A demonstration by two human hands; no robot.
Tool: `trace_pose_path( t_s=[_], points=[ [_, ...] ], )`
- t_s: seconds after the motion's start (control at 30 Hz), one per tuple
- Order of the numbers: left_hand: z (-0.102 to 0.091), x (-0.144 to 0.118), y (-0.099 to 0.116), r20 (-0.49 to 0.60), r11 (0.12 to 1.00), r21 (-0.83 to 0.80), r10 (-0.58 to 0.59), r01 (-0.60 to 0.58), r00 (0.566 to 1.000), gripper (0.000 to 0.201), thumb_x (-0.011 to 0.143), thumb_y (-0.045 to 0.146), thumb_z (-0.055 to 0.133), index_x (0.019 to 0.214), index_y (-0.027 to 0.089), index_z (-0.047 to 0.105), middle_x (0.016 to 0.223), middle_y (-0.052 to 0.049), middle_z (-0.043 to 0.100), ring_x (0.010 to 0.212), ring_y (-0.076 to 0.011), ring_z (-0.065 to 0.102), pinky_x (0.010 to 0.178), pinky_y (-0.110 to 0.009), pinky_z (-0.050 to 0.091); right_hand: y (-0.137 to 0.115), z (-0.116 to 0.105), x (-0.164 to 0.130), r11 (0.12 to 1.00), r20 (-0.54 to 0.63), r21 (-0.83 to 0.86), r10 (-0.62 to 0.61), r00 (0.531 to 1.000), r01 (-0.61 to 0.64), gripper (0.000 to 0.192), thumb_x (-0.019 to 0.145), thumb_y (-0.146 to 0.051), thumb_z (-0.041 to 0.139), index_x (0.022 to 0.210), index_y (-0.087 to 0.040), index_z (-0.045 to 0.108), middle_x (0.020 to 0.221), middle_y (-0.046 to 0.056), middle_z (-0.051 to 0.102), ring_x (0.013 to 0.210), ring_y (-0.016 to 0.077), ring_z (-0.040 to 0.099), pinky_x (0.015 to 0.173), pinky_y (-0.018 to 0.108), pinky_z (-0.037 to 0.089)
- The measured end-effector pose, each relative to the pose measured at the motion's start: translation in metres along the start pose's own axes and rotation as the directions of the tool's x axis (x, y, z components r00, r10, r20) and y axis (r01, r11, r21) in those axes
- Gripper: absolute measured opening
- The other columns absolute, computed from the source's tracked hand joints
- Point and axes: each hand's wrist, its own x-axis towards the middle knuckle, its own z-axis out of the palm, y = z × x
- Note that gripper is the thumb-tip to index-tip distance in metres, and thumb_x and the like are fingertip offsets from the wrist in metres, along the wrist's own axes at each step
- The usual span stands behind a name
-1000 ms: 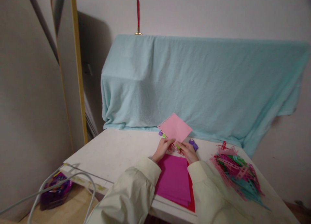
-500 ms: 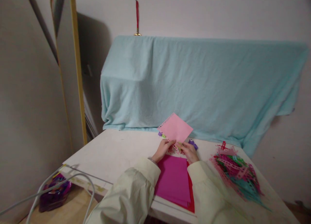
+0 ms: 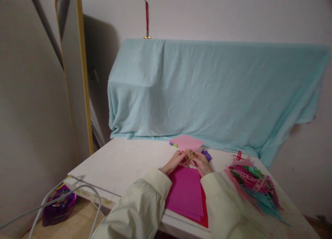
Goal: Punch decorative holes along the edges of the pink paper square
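Over the far middle of the white table, both my hands meet at the near corner of a sheet of pink paper [image 3: 186, 142]. My left hand [image 3: 177, 160] is closed with its fingertips on that paper. Close against it, my right hand [image 3: 201, 162] is closed around a small green thing [image 3: 190, 153] at the same corner; fingers hide most of it, so its kind cannot be told. The sheet lies tilted nearly flat to my view. Below my wrists rests a stack of magenta paper [image 3: 185, 194], with red paper [image 3: 204, 206] showing under its right edge.
A small purple-and-green item [image 3: 173, 144] lies left of the sheet, and a purple item [image 3: 206, 154] sits beyond my right hand. Punched paper strips [image 3: 255, 187] pile up at right. A pale blue cloth [image 3: 207, 90] hangs behind the table [image 3: 116, 163]. Grey cables [image 3: 88, 187] loop at lower left.
The pink sheet has tipped from facing me to nearly flat, its top corner dropping. My hands have drawn closer together around its near corner.
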Motion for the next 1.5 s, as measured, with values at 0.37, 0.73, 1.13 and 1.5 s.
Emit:
trace_pose_path(
  t_s=[0.37, 0.73, 1.13, 1.5],
  points=[
    [0.008, -0.003, 0.004, 0.093, 0.991, 0.042, 0.123, -0.127, 0.988, 0.055, 0.074, 0.065, 0.052, 0.065, 0.011, 0.059, 0.056, -0.003, 0.055, 0.048, -0.0098, 0.047, 0.047, -0.021, 0.033, 0.010, 0.000, 0.002, 1.000, -0.083, -0.010, -0.007, 0.997, 0.006, 0.027, 0.065, -0.041, 0.071, 0.068, -0.016, 0.063, 0.047, -0.004, 0.043, 0.041, 0.0076, 0.030, 0.040, 0.024, 0.020],
    [0.003, 0.002, -0.006, 0.077, 0.994, 0.039, 0.103, -0.106, 0.992, 0.056, 0.077, 0.062, 0.050, 0.061, 0.010, 0.061, 0.050, -0.004, 0.056, 0.045, -0.0097, 0.047, 0.046, -0.021, 0.031, 0.018, 0.004, 0.006, 0.996, -0.065, 0.080, 0.038, 0.997, -0.033, 0.033, 0.064, -0.050, 0.072, 0.066, -0.018, 0.061, 0.044, -0.003, 0.046, 0.039, 0.0112, 0.041, 0.040, 0.026, 0.034],
    [0.002, 0.012, -0.016, 0.017, 0.977, -0.214, -0.023, 0.026, 1.000, 0.063, 0.080, 0.068, 0.034, 0.053, 0.014, 0.051, 0.044, -0.003, 0.052, 0.036, -0.0087, 0.042, 0.042, -0.021, 0.031, 0.013, 0.005, 0.003, 0.994, 0.039, 0.072, 0.083, 0.996, -0.085, 0.031, 0.073, -0.047, 0.066, 0.078, -0.017, 0.063, 0.049, -0.003, 0.051, 0.046, 0.0131, 0.051, 0.048, 0.025, 0.036],
    [-0.001, 0.017, -0.029, -0.142, 0.981, -0.192, -0.041, 0.013, 0.989, 0.057, 0.079, 0.065, 0.043, 0.071, 0.011, 0.060, 0.055, -0.005, 0.061, 0.045, -0.0115, 0.053, 0.045, -0.021, 0.037, 0.008, 0.005, 0.002, 0.984, 0.023, 0.161, 0.074, 0.997, -0.077, 0.025, 0.075, -0.043, 0.065, 0.079, -0.018, 0.064, 0.061, 0.000, 0.057, 0.048, 0.0105, 0.043, 0.047, 0.024, 0.031]
  ],
)
